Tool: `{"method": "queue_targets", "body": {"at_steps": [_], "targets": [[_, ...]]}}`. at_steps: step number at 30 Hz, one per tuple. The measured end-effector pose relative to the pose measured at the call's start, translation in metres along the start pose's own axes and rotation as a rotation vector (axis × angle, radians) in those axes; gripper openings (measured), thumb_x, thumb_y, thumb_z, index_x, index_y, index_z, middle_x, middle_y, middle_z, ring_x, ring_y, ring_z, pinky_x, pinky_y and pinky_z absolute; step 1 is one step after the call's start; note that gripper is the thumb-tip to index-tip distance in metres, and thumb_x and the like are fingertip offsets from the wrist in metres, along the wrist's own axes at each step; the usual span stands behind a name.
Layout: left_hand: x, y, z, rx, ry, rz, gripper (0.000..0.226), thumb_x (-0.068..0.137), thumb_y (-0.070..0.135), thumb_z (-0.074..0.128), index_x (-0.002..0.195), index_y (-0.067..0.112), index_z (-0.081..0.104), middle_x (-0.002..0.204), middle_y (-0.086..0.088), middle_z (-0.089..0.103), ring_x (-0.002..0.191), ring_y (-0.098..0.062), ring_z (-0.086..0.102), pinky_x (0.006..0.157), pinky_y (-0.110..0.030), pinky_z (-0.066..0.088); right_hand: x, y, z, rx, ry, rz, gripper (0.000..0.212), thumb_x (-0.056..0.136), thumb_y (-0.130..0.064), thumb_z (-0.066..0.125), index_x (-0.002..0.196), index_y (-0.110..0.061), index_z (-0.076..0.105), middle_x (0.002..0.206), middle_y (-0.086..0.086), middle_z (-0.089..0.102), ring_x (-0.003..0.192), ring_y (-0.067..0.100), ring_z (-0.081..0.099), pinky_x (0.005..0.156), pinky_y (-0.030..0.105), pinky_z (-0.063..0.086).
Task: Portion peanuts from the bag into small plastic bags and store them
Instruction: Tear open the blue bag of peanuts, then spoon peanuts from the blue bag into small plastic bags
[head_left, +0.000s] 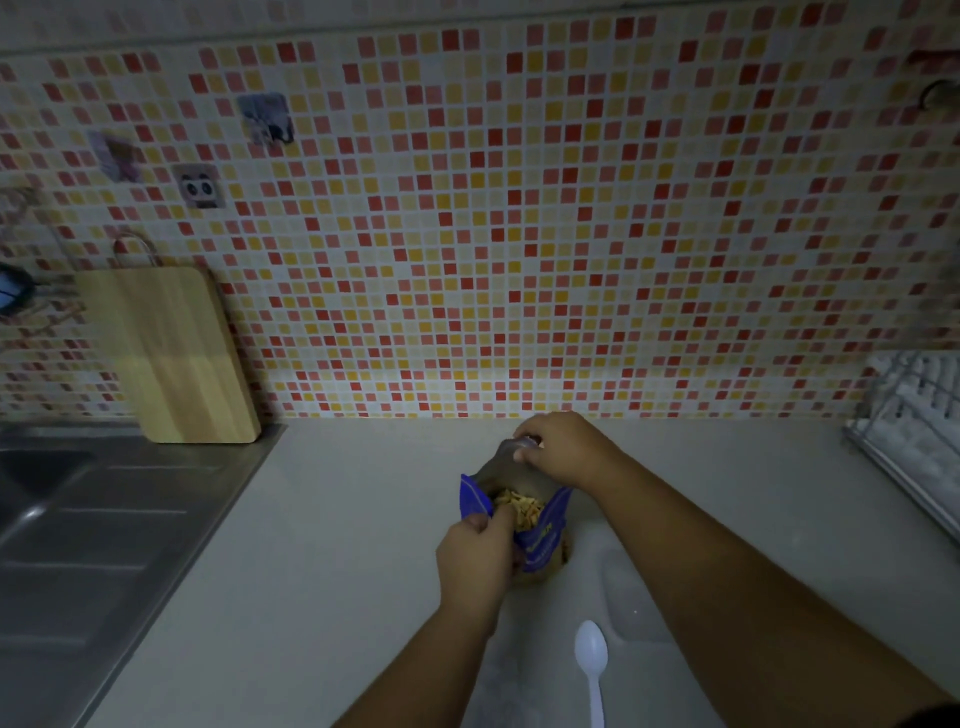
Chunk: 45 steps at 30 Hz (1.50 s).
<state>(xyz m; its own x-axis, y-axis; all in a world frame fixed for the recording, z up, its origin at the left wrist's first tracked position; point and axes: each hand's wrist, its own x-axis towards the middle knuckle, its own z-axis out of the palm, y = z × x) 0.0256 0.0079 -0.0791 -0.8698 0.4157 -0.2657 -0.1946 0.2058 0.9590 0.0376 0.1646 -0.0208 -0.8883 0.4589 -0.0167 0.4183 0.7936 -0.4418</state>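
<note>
We log a pale grey table (363, 545) carrying the open blue foil peanut bag (543, 540), which stands between both grips. The left hand (475, 558) pinches its near rim, the right hand (561, 447) its far rim. A white plastic spoon (592, 660) lies nearer us, right of the left grip. The yellow-brown peanuts (517, 504) show between the grips.

Left grip (475, 558) with fingers curled, pinching the near rim of the peanut bag (548, 535), right grip (563, 447) just beyond the left, fingertips pinching the far rim, both forearms bare, converging toward the grips.
</note>
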Motion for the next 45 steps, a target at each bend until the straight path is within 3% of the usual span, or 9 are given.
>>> {"method": "queue_targets", "body": {"at_steps": [4, 7, 13, 16, 19, 32, 35, 38, 45], "targets": [[-0.005, 0.003, 0.0, -0.037, 0.028, -0.024, 0.04, 0.071, 0.049, 0.059, 0.046, 0.017, 0.062, 0.065, -0.013, 0.064, 0.078, -0.037, 0.067, 0.078, -0.053, 0.057, -0.022, 0.0, -0.005, 0.155, 0.155, 0.093, 0.04, 0.091, -0.028, 0.057, 0.129, -0.017, 0.054, 0.126, 0.007, 0.056, 0.112, 0.022, 0.055, 0.091, 0.028, 0.042], [-0.013, 0.003, 0.0, -0.068, 0.02, -0.037, 0.04, 0.081, 0.044, 0.057, 0.054, 0.015, 0.062, 0.071, -0.014, 0.066, 0.081, -0.036, 0.066, 0.08, -0.052, 0.057, -0.045, 0.001, -0.013, 0.272, 0.271, 0.242, 0.02, 0.09, -0.027, 0.055, 0.097, -0.011, 0.064, 0.099, 0.008, 0.063, 0.094, 0.023, 0.059, 0.076, 0.027, 0.044], [-0.033, -0.024, -0.001, 0.009, 0.007, -0.007, 0.042, 0.085, 0.038, 0.045, 0.053, 0.015, 0.06, 0.062, -0.013, 0.064, 0.065, -0.028, 0.062, 0.071, -0.041, 0.054, -0.121, 0.02, 0.034, 0.225, -0.254, 0.529, 0.021, 0.079, -0.02, 0.061, 0.061, -0.011, 0.059, 0.046, 0.001, 0.053, 0.039, 0.012, 0.05, 0.039, 0.017, 0.037], [-0.041, -0.053, 0.001, 0.35, -0.159, 0.019, 0.044, 0.086, 0.033, 0.042, 0.051, 0.013, 0.06, 0.066, -0.016, 0.068, 0.074, -0.03, 0.065, 0.078, -0.036, 0.05, -0.149, 0.028, 0.074, 0.09, -0.353, 0.527, 0.02, 0.088, -0.02, 0.054, 0.074, -0.007, 0.061, 0.083, 0.014, 0.065, 0.088, 0.022, 0.067, 0.063, 0.022, 0.049], [-0.047, -0.075, 0.01, 0.699, -0.359, 0.042, 0.03, 0.088, 0.022, 0.048, 0.084, 0.004, 0.071, 0.098, -0.017, 0.071, 0.097, -0.029, 0.065, 0.084, -0.028, 0.047, -0.168, 0.037, 0.107, 0.101, -0.218, 0.637, 0.036, 0.093, -0.03, 0.05, 0.115, -0.004, 0.061, 0.124, 0.013, 0.062, 0.117, 0.027, 0.057, 0.093, 0.028, 0.045], [-0.036, -0.084, 0.026, 0.634, -0.378, -0.054, 0.027, 0.08, 0.027, 0.06, 0.054, 0.021, 0.066, 0.08, -0.01, 0.075, 0.087, -0.027, 0.069, 0.077, -0.028, 0.051, -0.178, 0.055, 0.132, 0.236, -0.22, 0.575, 0.036, 0.087, -0.031, 0.056, 0.109, -0.006, 0.07, 0.119, 0.011, 0.066, 0.115, 0.023, 0.058, 0.093, 0.023, 0.041], [-0.038, -0.073, 0.021, 0.626, -0.317, -0.018, 0.02, 0.084, 0.026, 0.061, 0.066, 0.019, 0.067, 0.079, -0.006, 0.072, 0.086, -0.023, 0.067, 0.076, -0.026, 0.047, -0.179, 0.055, 0.121, 0.3, -0.266, 0.535, 0.022, 0.081, -0.027, 0.064, 0.084, -0.008, 0.075, 0.08, 0.005, 0.074, 0.084, 0.018, 0.063, 0.08, 0.023, 0.046], [-0.042, -0.052, 0.022, 0.581, -0.305, 0.068, 0.032, 0.084, 0.023, 0.06, 0.053, 0.02, 0.056, 0.054, 0.005, 0.057, 0.064, -0.015, 0.057, 0.063, -0.023, 0.04, -0.181, 0.054, 0.09, 0.405, -0.225, 0.499, 0.027, 0.075, -0.019, 0.068, 0.049, -0.019, 0.06, 0.036, -0.007, 0.052, 0.048, 0.006, 0.053, 0.051, 0.016, 0.041], [-0.058, 0.04, 0.021, 0.2, -0.136, 0.211, 0.03, 0.086, 0.019, 0.057, 0.056, 0.017, 0.061, 0.057, -0.002, 0.061, 0.059, -0.016, 0.056, 0.058, -0.024, 0.049, -0.189, 0.041, -0.018, 0.67, -0.047, 0.391, 0.01, 0.076, -0.004, 0.066, 0.067, -0.004, 0.07, 0.055, 0.005, 0.058, 0.051, 0.015, 0.05, 0.048, 0.019, 0.036]]}}
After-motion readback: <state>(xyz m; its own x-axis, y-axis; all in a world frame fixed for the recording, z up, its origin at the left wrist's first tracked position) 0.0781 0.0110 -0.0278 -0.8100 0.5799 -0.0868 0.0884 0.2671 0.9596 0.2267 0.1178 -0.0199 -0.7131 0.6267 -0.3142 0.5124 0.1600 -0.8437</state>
